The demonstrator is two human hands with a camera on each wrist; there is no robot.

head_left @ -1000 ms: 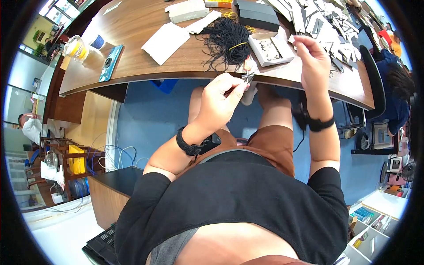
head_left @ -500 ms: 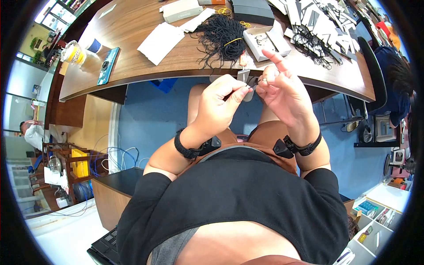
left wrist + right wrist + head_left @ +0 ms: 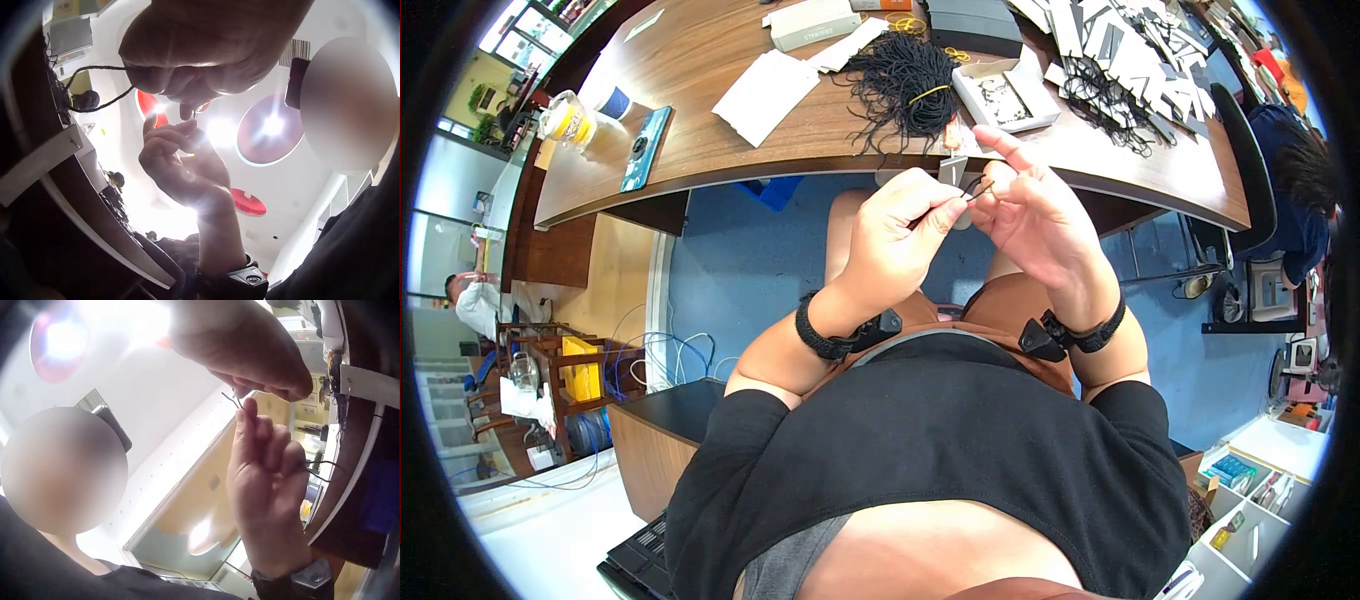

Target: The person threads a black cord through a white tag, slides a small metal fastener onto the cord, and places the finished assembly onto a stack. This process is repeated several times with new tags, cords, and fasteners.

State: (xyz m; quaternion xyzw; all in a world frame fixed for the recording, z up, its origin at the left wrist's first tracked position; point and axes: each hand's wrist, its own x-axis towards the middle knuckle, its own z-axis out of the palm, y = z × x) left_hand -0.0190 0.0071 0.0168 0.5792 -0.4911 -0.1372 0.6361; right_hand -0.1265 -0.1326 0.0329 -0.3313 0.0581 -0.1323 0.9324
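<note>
We see a thin black cord point(image 3: 975, 188) held just in front of the counter point(image 3: 700, 150) edge, pinched by the left hand point(image 3: 895, 240) and looped at the right hand point(image 3: 1032, 215). We judge threading underway; next needs a steady pull.

Wooden worktop point(image 3: 730, 150) is loaded with black cord bundle point(image 3: 905, 85), white paper sheets point(image 3: 762, 95), boxes point(image 3: 810, 22), teal booklet point(image 3: 645, 145).
</note>
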